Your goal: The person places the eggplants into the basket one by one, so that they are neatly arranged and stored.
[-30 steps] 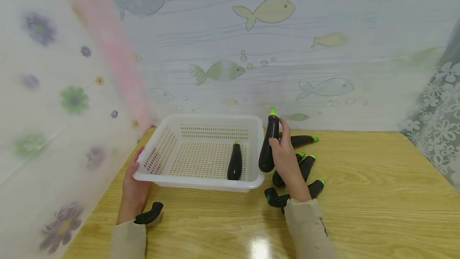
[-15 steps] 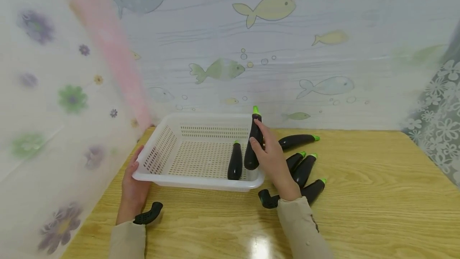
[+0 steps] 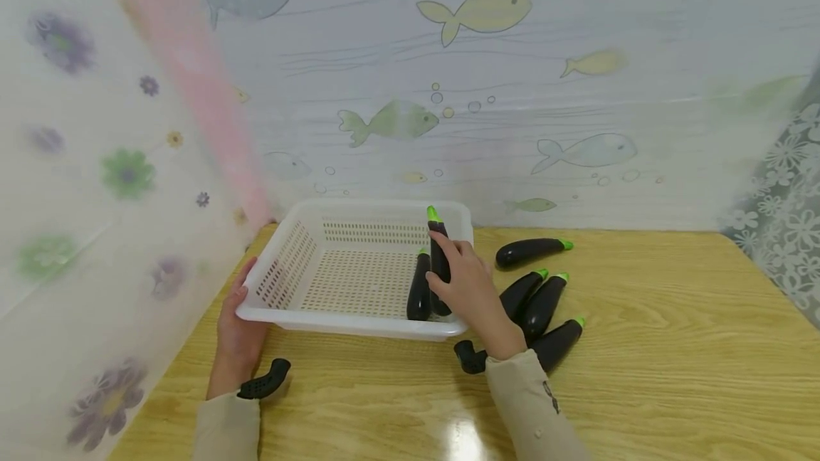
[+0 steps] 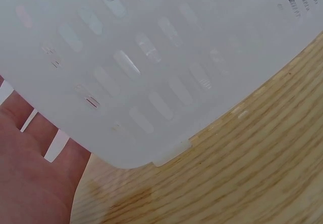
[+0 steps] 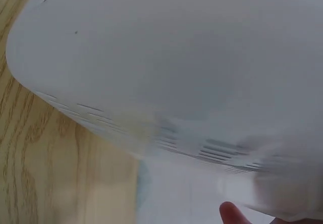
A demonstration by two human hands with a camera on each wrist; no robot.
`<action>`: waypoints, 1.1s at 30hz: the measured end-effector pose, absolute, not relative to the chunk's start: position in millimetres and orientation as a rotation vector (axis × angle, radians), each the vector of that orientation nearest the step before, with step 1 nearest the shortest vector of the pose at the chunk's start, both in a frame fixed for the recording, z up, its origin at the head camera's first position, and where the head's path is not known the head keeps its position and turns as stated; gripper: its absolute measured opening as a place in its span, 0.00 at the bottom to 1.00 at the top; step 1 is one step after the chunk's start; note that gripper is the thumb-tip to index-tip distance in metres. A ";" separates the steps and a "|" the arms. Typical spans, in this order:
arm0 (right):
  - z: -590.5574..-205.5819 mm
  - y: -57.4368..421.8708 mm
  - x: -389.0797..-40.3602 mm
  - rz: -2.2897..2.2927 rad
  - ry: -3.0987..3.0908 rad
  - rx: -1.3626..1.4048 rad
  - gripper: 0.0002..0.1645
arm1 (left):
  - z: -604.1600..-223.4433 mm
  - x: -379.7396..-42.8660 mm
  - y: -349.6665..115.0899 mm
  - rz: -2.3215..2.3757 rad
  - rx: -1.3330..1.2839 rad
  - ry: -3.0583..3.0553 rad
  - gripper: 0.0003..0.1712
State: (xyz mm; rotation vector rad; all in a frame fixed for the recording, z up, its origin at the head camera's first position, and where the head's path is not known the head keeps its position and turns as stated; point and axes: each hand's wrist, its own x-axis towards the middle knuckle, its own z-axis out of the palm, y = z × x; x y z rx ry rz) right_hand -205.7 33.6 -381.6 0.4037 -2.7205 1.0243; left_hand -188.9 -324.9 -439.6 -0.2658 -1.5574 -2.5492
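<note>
A white plastic basket (image 3: pixel 359 323) with slotted walls stands on the table. My left hand (image 3: pixel 235 326) grips its left rim; the left wrist view has those fingers (image 4: pixel 40 128) along the outer wall (image 4: pixel 151 82). Inside the basket's right end, my right hand (image 3: pixel 470 289) pinches a dark eggplant (image 3: pixel 440 262) between fingers and thumb, its bright green stem end up. Close beside it on the left lies another eggplant (image 3: pixel 419 297). The basket wall (image 5: pixel 126 47) fills most of the right wrist view, with a fingertip (image 5: pixel 231 214) below.
Several eggplants lie right of the basket: one apart at the back (image 3: pixel 528 252), others clustered near my right forearm, including one in front (image 3: pixel 559 343). A fish-patterned sheet (image 3: pixel 397 162) rises behind the wooden table (image 3: pixel 653 347); a flowered sheet (image 3: pixel 128 247) borders its left.
My right hand has moved left over the basket's right rim and lowered the eggplant inside, beside the other one. My left hand has stayed on the rim.
</note>
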 end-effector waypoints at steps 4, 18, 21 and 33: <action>-383.0 32.7 -205.3 0.979 -2.743 0.404 0.38 | -440.3 -188.6 -325.1 -2.553 -0.265 -1.558 0.29; -384.1 32.5 -203.8 0.881 -2.792 0.428 0.32 | -438.4 -188.0 -323.4 -2.561 -0.322 -1.535 0.29; -383.6 32.3 -203.5 0.892 -2.805 0.405 0.28 | -437.5 -187.7 -323.2 -2.555 -0.306 -1.558 0.29; -382.6 33.4 -205.4 0.990 -2.786 0.403 0.22 | -437.7 -187.8 -322.5 -2.567 -0.312 -1.528 0.29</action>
